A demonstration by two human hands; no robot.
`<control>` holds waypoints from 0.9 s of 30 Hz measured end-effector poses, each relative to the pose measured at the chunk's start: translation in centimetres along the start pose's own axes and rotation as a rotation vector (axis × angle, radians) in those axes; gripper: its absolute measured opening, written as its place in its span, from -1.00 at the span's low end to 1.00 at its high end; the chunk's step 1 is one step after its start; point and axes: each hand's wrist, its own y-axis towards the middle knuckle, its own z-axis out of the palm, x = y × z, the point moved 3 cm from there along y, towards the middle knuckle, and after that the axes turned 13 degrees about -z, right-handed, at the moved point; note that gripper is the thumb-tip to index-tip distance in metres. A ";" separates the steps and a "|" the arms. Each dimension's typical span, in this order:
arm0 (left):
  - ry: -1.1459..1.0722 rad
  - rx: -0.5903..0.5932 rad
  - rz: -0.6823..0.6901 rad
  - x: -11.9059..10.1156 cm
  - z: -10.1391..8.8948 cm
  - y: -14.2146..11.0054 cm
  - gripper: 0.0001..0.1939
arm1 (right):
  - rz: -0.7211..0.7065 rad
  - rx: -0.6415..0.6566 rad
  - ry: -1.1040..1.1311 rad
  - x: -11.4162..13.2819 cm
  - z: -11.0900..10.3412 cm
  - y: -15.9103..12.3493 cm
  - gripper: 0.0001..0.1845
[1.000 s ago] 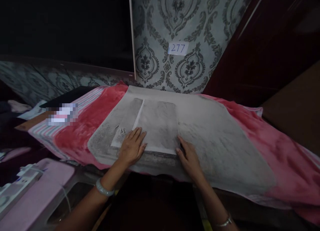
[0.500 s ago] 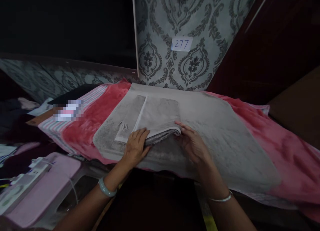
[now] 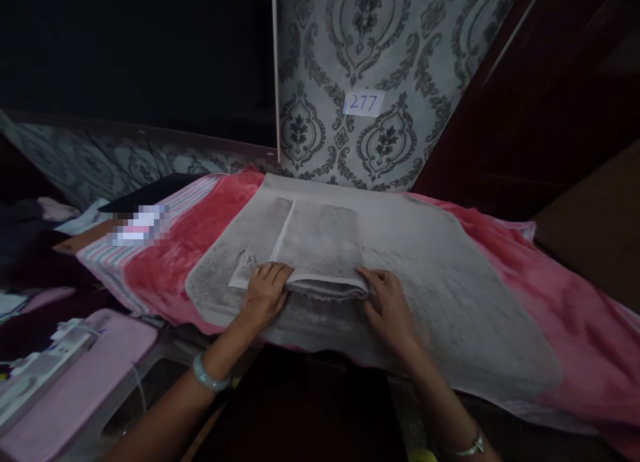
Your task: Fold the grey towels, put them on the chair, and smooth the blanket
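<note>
A folded grey towel (image 3: 320, 245) lies on a larger grey cloth (image 3: 425, 282) spread over a red-pink blanket (image 3: 175, 242). My left hand (image 3: 265, 292) rests at the towel's near left corner, fingers curled on its folded edge. My right hand (image 3: 387, 302) sits at the near right corner, fingertips tucked at the rolled fold. Both hands grip the towel's near edge, which is slightly raised and doubled over.
A patterned wallpaper panel (image 3: 370, 62) with a paper label reading 277 (image 3: 363, 103) stands behind. A pink-covered box with a white power strip (image 3: 45, 365) sits at lower left. Dark wooden furniture (image 3: 550, 102) rises on the right.
The towel's near edge was flat, then lifted by both hands; now it is lowered again as a doubled fold. My right hand went from beside the towel to gripping its corner.
</note>
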 end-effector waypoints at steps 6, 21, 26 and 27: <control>0.005 -0.039 0.019 0.0 -0.3 0.2 -0.56 | -0.229 0.178 -0.267 5.2 2.1 -0.8 -0.24; -0.119 -0.153 0.033 0.2 -2.6 -0.8 -0.61 | -0.307 0.491 -0.386 8.0 7.3 7.7 -0.71; -0.387 -0.458 -0.257 5.4 -5.9 -1.7 -0.56 | -0.296 0.441 -0.380 7.8 2.9 12.8 -0.63; -0.457 -0.461 -0.386 6.8 -5.8 -1.7 -0.55 | -0.291 0.425 -0.366 7.8 1.8 14.1 -0.63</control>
